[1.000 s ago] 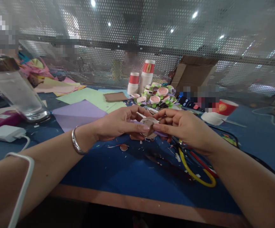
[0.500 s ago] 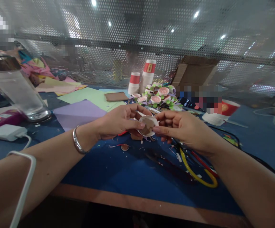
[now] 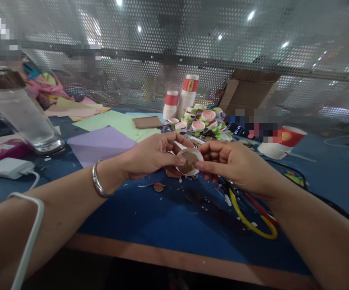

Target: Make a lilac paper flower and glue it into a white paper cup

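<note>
Both my hands meet over the blue table, pinching one small round white paper disc with a brown piece on its face. My left hand, silver bracelet at the wrist, grips the disc's left edge between thumb and fingers. My right hand holds its right edge with the fingers curled. The disc faces me, held a little above the table. A small brown scrap lies on the table just below my left hand.
Scissors with yellow and red handles lie under my right wrist. Behind stand stacked red-and-white paper cups, a cluster of finished paper flowers, purple paper and green paper, a glass jar, a white charger and a perforated screen.
The disc has been turned in my fingers so its round brown-topped face shows more fully; the purple strip seen under it a second ago is out of sight. My hands stay in place.
</note>
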Available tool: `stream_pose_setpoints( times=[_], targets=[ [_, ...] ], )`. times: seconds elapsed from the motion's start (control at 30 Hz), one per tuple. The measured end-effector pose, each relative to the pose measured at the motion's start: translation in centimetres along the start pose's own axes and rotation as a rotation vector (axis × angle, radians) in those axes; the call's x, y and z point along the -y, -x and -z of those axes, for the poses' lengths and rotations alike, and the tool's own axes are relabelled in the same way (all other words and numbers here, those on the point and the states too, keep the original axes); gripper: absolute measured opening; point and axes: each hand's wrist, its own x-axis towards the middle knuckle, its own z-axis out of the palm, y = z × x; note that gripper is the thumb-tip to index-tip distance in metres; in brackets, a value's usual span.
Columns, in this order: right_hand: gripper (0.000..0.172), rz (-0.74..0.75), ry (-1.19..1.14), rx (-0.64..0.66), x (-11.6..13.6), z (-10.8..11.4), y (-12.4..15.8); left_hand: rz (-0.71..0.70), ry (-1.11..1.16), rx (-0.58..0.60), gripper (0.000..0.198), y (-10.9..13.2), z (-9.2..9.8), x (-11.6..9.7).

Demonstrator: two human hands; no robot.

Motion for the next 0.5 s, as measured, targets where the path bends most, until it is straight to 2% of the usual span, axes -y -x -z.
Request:
stream_pose_setpoints(
  times=[0.17, 0.3, 0.37, 0.5],
  targets=[
    [0.031, 0.007, 0.051, -0.001, -0.65, 0.27, -0.37, 0.0, -0.028, -0.098, 0.03, -0.21, 0.13, 0.3],
    [0.039, 0.06, 0.193, -0.123, -0.95, 0.5, -0.34, 0.016, -0.013, -0.192, 0.035, -0.4, 0.42, 0.4],
    [0.044, 0.101, 0.284, -0.171, -0.88, 0.41, -0.2, 0.03, 0.02, -0.195, 0.035, -0.41, 0.41, 0.47],
    [0.045, 0.22, 0.445, -0.183, -0.46, -0.2, 0.1, 0.056, 0.068, -0.166, 0.033, -0.29, -0.03, 0.63]
  ],
)
